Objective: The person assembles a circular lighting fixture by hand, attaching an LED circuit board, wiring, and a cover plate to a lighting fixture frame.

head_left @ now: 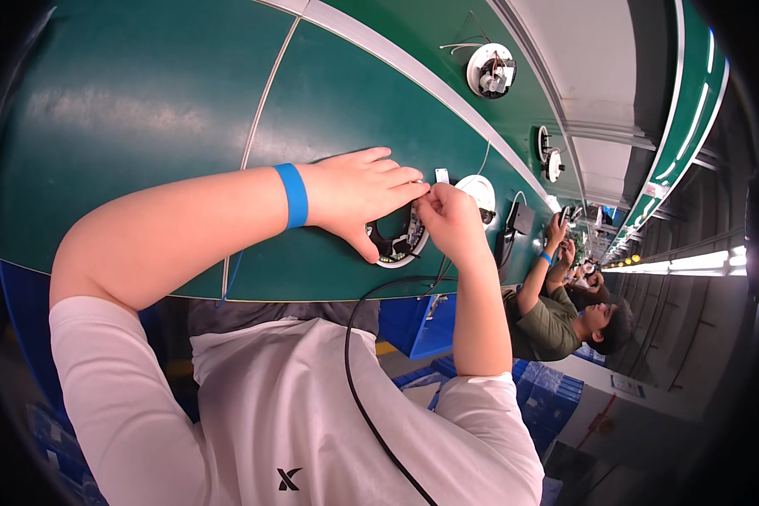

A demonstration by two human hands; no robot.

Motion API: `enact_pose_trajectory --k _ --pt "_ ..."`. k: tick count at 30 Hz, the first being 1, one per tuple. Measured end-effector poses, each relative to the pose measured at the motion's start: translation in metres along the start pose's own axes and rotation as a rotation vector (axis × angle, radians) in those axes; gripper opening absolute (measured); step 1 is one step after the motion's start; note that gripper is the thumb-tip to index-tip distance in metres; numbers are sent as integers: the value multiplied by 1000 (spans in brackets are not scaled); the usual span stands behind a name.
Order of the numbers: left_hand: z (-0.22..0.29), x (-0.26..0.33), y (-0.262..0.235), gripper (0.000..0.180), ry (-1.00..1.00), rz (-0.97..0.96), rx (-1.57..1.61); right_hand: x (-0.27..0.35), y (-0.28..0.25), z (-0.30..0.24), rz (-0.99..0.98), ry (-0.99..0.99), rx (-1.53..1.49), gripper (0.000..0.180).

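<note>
A round black-and-white housing with an open middle and small electronic parts along its ring lies on the green bench in front of me. My left hand, a blue band at its wrist, is spread over the far left side of this housing. Its thumb rests by the near left rim, and its fingertips reach toward my right hand. Held in a pinch at the housing's right side, my right hand has its fingers pressed together close to the left fingertips. Whatever is between them is hidden.
A white round unit and a black box-shaped device stand right of my hands. On the raised conveyor beyond sit more round assemblies. A black cable hangs across my shirt. A co-worker works farther right; blue bins stand below the bench.
</note>
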State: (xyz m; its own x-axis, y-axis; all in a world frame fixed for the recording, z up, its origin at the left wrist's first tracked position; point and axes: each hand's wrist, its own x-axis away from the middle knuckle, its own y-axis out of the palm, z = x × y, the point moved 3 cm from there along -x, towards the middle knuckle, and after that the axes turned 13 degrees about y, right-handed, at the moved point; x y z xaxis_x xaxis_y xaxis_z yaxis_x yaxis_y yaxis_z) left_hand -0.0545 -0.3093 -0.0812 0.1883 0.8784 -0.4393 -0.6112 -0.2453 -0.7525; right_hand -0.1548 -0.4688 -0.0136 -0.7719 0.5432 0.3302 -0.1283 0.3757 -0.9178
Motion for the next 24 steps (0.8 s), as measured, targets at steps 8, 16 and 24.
enact_pose_trajectory --k 8,16,24 --pt "0 2 0 112 -7 -3 7 -17 -8 16 -218 173 -161 22" --pt "0 1 -2 112 -12 -3 15 -22 -9 12 -284 166 -112 22" --pt "-1 -2 -2 114 14 45 32 -18 -7 27 -179 183 -197 27"
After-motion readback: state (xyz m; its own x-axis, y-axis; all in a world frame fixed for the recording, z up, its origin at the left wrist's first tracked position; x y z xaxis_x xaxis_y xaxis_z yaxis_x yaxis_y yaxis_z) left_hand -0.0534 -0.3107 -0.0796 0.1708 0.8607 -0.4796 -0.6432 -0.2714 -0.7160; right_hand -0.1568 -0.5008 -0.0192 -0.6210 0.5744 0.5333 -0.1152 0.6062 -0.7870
